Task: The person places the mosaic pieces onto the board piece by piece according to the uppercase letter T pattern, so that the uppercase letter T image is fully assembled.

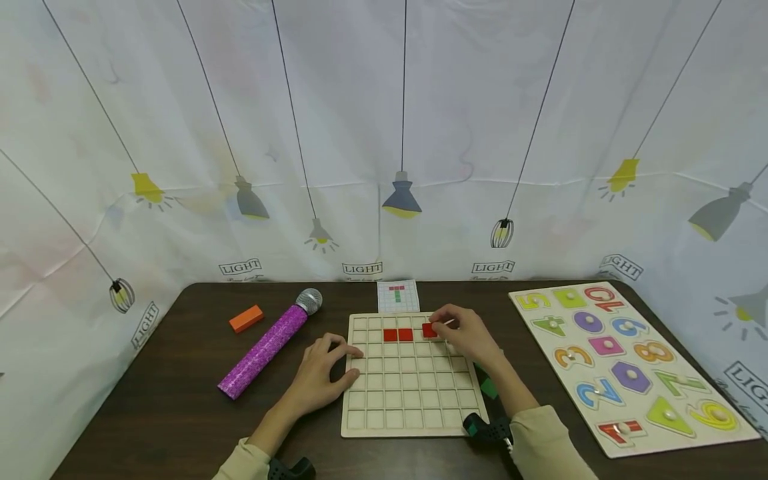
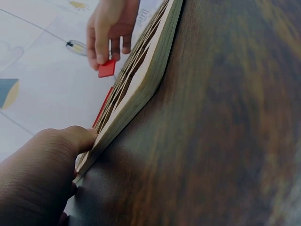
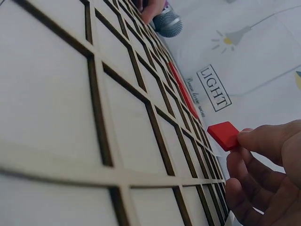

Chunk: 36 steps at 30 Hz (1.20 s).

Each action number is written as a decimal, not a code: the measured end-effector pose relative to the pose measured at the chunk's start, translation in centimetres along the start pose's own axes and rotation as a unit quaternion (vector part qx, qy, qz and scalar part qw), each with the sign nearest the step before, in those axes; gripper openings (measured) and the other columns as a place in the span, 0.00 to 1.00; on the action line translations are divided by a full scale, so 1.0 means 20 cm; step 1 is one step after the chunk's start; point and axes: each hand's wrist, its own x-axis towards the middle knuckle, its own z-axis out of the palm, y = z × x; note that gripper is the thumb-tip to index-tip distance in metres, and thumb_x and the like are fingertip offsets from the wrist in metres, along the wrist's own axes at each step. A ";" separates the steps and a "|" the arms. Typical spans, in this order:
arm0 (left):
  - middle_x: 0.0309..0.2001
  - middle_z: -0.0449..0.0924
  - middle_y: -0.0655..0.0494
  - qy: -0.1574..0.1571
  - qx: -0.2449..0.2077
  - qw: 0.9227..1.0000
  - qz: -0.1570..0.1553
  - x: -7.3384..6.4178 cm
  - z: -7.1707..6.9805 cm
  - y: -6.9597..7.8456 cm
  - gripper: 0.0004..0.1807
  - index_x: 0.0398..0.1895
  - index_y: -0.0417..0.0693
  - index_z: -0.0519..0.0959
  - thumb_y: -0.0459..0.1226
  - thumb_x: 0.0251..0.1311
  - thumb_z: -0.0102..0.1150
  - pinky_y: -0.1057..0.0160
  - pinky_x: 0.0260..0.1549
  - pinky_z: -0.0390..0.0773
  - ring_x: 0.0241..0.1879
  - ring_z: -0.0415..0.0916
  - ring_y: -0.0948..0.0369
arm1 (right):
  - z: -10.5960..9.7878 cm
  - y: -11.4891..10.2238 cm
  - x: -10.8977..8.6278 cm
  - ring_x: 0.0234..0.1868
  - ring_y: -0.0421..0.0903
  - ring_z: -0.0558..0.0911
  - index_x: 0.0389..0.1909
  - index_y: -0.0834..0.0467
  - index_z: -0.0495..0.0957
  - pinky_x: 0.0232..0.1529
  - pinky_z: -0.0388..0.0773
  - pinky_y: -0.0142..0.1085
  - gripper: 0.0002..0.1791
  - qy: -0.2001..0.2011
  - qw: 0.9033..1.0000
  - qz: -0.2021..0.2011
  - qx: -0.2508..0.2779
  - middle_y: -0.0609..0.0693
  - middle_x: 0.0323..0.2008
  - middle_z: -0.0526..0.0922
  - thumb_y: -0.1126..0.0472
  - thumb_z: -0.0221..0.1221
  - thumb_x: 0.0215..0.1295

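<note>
A wooden grid board lies on the table between the hands. Two red square tiles sit side by side in cells near its far edge. My right hand pinches another red tile between thumb and fingertips. That tile is tilted, close over the board and right of the two placed ones. At the left edge of the board, my left hand rests with index finger and thumb touching the rim. Green tiles lie right of the board, partly hidden by the right forearm.
Behind the board lies a card with a red and green T pattern. On the left are a glittery pink microphone and an orange block. A number-and-shape puzzle board lies on the right. A printed curtain stands behind the table.
</note>
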 end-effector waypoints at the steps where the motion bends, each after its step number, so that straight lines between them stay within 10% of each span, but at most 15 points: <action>1: 0.49 0.68 0.59 0.001 0.001 1.000 0.001 0.00 0.00 0.00 0.13 0.45 0.69 0.78 0.46 0.56 0.63 0.43 0.56 0.61 0.52 0.67 0.56 | 0.00 0.00 0.00 0.37 0.48 0.80 0.44 0.59 0.78 0.34 0.75 0.36 0.08 -0.002 1.000 0.001 0.005 0.54 0.41 0.82 0.62 0.57 0.66; 36: 0.50 0.67 0.59 -0.013 -0.002 1.000 -0.005 0.00 0.00 -0.01 0.13 0.48 0.68 0.77 0.48 0.59 0.60 0.42 0.57 0.59 0.52 0.65 0.57 | 0.07 -0.04 0.02 0.39 0.45 0.77 0.43 0.57 0.81 0.36 0.73 0.37 0.09 -0.012 0.998 0.008 -0.063 0.54 0.44 0.81 0.60 0.56 0.66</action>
